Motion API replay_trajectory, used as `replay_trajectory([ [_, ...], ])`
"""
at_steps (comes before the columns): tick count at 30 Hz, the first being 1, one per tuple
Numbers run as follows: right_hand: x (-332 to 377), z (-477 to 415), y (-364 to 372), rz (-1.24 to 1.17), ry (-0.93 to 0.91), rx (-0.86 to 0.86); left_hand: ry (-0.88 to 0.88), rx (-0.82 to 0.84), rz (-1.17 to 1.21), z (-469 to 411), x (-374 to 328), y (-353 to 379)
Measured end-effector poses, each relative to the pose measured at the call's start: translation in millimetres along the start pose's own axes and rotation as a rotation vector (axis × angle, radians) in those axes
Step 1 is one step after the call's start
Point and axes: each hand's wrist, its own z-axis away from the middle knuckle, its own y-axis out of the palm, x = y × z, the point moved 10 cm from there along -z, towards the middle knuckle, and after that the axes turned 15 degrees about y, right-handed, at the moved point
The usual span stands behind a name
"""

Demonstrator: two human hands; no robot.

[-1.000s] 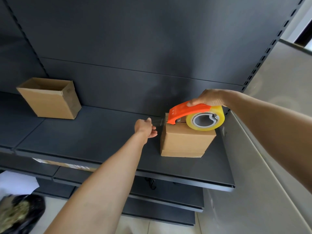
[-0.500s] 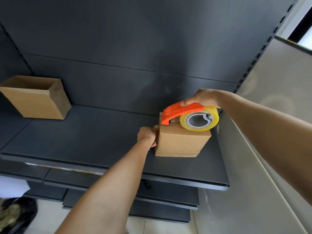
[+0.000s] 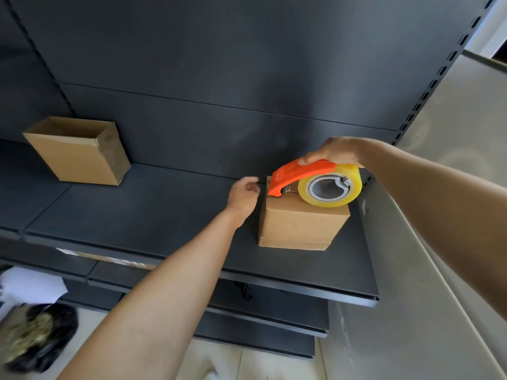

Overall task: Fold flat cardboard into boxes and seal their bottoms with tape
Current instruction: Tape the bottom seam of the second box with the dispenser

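A small closed cardboard box point(image 3: 299, 226) stands on the dark shelf point(image 3: 164, 215), at its right end. My right hand point(image 3: 334, 153) grips an orange tape dispenser point(image 3: 299, 174) from above. The dispenser carries a roll of clear yellowish tape point(image 3: 330, 189) and rests on the box's top. My left hand point(image 3: 244, 193) is at the box's upper left corner. Its fingers and thumb are curled together in a pinch just in front of the dispenser's nose. The clear tape between them is too faint to make out.
A second, open cardboard box point(image 3: 79, 152) stands at the shelf's left end. A grey panel point(image 3: 439, 242) walls off the right side. Lower shelves point(image 3: 247, 325) jut out below, with flat cardboard point(image 3: 109, 259) tucked under the shelf edge. A dark bag point(image 3: 35, 335) and white paper point(image 3: 30, 286) lie at floor left.
My left hand pressed against the box's left side, then rose to its upper left corner. My right hand and the dispenser stayed on the box top.
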Motion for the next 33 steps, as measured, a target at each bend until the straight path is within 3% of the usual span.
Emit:
replay_trajectory([
  [3,-1,0,0,-0.008,-0.006,0.007,-0.036,0.332,0.282,9,-11,34],
  [6,-3,1,0,-0.009,-0.013,0.017,-0.029,0.536,0.124,17,-3,46],
  [11,-4,0,0,-0.002,-0.018,0.026,0.032,0.530,-0.105,7,-3,51],
  [28,-37,3,-8,-0.052,-0.016,0.193,-0.041,0.569,-0.130,2,-6,45],
  [33,-41,-1,-9,-0.060,-0.019,0.148,0.078,0.679,-0.509,-8,-31,49],
])
